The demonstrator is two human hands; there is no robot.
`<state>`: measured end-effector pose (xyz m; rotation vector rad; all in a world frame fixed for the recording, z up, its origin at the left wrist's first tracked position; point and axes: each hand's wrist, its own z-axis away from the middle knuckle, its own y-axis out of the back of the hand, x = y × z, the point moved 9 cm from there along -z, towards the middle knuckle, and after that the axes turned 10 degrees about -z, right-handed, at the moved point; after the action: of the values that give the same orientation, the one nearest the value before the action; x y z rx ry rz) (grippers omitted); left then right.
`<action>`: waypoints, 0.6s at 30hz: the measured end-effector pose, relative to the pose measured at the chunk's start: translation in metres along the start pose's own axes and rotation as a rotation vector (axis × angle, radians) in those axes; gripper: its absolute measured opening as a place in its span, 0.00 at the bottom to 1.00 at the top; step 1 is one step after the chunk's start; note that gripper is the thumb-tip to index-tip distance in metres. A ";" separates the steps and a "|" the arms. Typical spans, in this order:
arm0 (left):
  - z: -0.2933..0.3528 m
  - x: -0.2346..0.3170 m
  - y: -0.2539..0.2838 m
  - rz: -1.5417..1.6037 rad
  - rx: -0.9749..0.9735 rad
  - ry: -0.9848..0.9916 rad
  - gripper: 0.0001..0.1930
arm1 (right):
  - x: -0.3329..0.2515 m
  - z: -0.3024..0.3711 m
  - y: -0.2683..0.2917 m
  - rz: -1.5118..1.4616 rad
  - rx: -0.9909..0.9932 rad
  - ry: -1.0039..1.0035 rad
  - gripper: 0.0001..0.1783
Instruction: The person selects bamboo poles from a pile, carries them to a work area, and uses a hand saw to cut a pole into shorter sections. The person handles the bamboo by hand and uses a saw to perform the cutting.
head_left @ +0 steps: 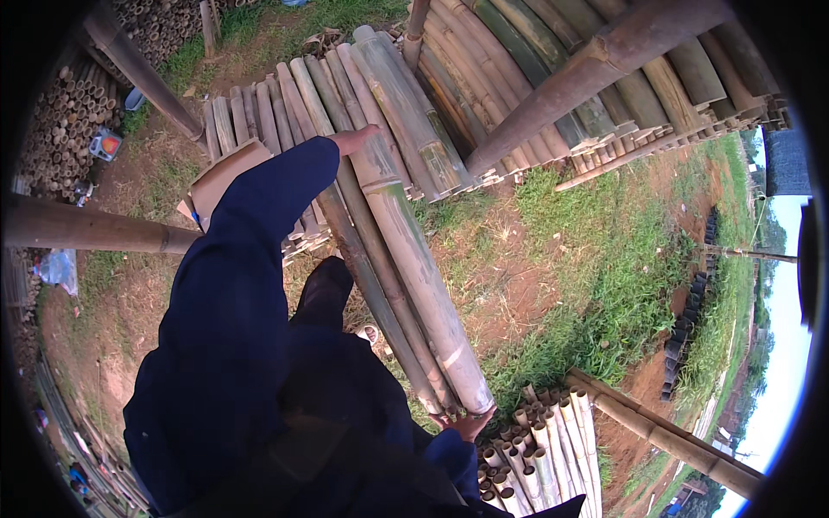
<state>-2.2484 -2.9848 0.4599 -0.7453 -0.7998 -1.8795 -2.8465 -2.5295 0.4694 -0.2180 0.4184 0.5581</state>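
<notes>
Three long bamboo poles lie side by side across the middle: a thick pale pole [423, 268] and, to its left, a thin brown pole [384, 272] and another darker pole [363, 285]. My left hand [354, 140] reaches over the upper stretch of the poles and grips them, its fingers partly hidden by the sleeve and the wood. At their near lower ends my right hand [466, 423] is cupped round the cut ends, with its fingertips against them. The far ends rest on a stack of cut bamboo [281, 112], and the near ends stick out over the ground.
A larger bamboo stack [509, 78] stands at the upper right, crossed by a slanting bamboo post [596, 65]. Upright bamboo pieces [544, 440] cluster below my right hand. A cardboard sheet [229, 177] lies beside my left arm. Another post [104, 224] juts in from the left.
</notes>
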 end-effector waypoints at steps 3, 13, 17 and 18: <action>-0.085 -0.031 0.054 -0.009 0.035 0.071 0.46 | 0.009 -0.048 -0.048 0.015 -0.074 -0.027 0.71; -0.277 -0.112 0.217 0.178 0.063 0.105 0.41 | 0.072 -0.116 -0.280 0.057 -0.034 -0.206 0.72; -0.324 -0.138 0.302 0.147 0.154 0.074 0.39 | 0.104 -0.158 -0.377 0.116 -0.137 -0.226 0.65; -0.333 -0.134 0.319 0.139 0.156 0.054 0.39 | 0.113 -0.166 -0.396 0.118 -0.172 -0.233 0.64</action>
<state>-1.9608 -3.2893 0.2252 -0.6341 -0.8287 -1.6854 -2.5938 -2.8564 0.3062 -0.2913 0.1577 0.7278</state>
